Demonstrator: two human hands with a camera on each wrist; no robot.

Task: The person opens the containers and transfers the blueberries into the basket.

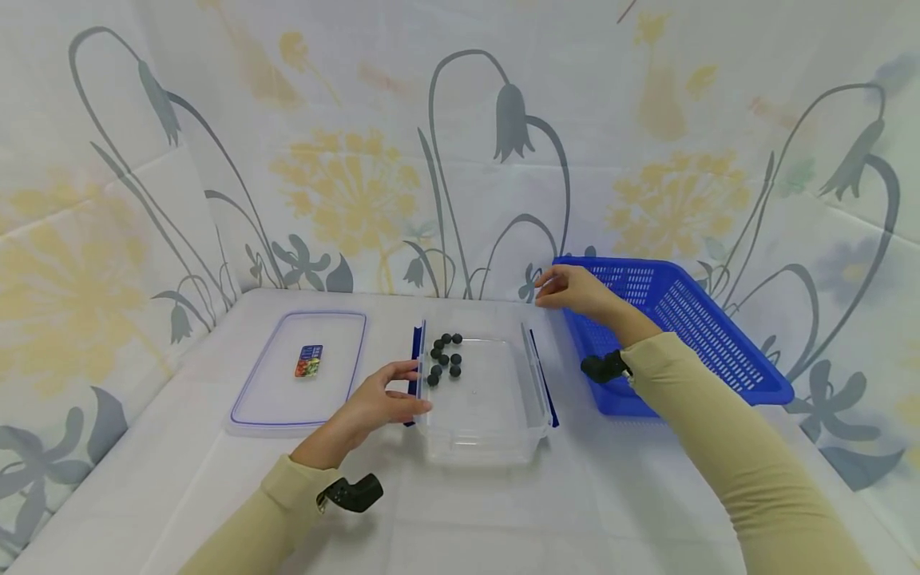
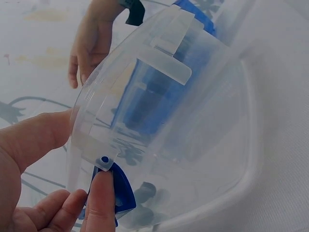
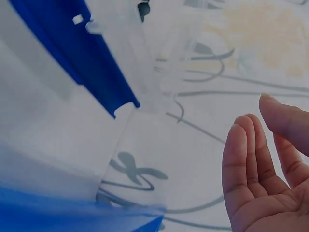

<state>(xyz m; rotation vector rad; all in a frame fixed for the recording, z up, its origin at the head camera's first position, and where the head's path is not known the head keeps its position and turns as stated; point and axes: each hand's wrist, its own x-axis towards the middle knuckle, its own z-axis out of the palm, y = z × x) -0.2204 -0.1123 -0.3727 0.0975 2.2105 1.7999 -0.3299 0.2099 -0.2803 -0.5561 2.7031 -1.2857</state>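
A clear plastic container (image 1: 496, 391) with blue side latches stands in the middle of the table. Several small black balls (image 1: 444, 360) lie along its left side. My left hand (image 1: 381, 399) grips the container's left rim; in the left wrist view one fingertip lies against a blue latch (image 2: 123, 193). My right hand (image 1: 575, 291) is raised beyond the container's far right corner, beside the blue basket (image 1: 719, 323). Its fingers (image 3: 235, 159) are loosely bent, with nothing between them and the thumb in the right wrist view.
A clear lid (image 1: 298, 315) with a blue edge lies flat to the left, bearing a small colourful label (image 1: 309, 361). The perforated blue basket stands close to the container's right. A flower-patterned cloth (image 1: 467, 200) hangs behind the white table (image 1: 489, 519).
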